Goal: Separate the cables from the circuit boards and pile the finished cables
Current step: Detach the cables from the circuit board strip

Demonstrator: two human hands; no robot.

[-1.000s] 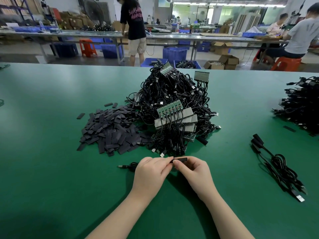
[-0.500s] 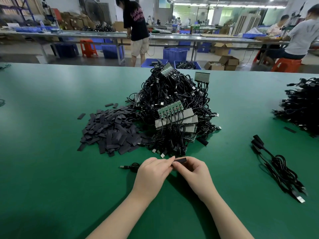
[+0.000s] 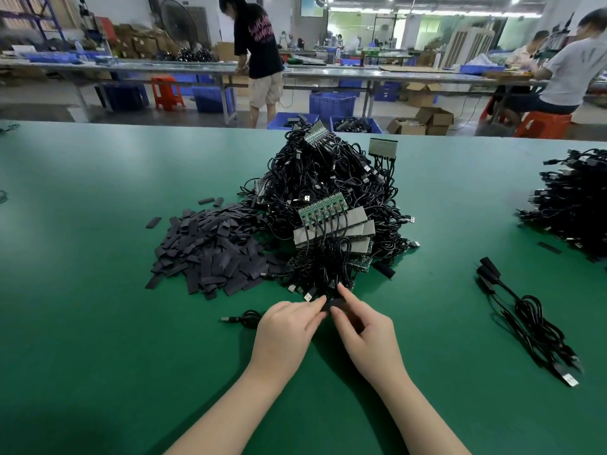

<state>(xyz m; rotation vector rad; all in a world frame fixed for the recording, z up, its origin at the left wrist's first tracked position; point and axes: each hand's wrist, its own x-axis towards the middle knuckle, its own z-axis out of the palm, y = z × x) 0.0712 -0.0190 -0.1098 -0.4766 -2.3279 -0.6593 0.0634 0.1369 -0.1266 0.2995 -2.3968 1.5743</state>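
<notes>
Green bench (image 3: 98, 323), cable heap (image 3: 328, 198) behind. I'm pinching a black sleeve (image 3: 335, 303) between left hand (image 3: 285, 333) and right hand (image 3: 368, 333), its cable (image 3: 243, 318) trailing left; finished cables (image 3: 532, 323) sitting right. Best pulling straight, gripping tight.

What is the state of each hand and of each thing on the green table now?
left hand: pinches the black sleeve piece.
right hand: pinches the same piece.
cable: lies slack under the left hand.
big cable pile: tangled, boards attached.
black strips: loose heap.
finished cables: lying bundled, right.
</notes>
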